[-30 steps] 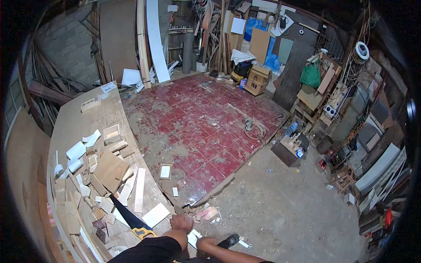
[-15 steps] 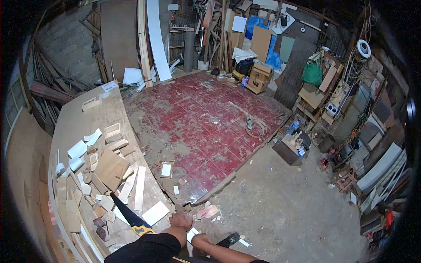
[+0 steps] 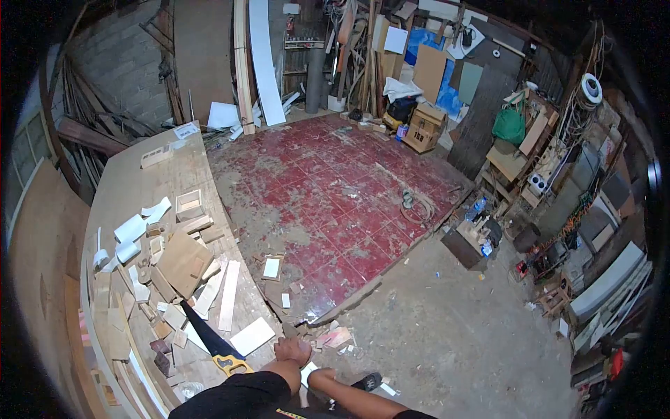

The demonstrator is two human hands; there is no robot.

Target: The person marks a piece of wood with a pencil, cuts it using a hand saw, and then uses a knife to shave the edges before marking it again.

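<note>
Nearest, the left hand (image 3: pixel 292 350) rests at the edge of the surface (image 3: pixel 139 188), its grip curled; whether it pinches anything I cannot tell. The right hand is hidden. Just beside lies a handsaw (image 3: pixel 209 339), handle toward the person, among offcuts (image 3: pixel 183 262).

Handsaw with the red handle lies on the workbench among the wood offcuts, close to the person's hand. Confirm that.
Wrong on one point: the handsaw has a yellow handle, not a red one, as the head view shows. The rest stands: it lies on the workbench among the wood offcuts, close to the hand at the bench's near corner.
</note>
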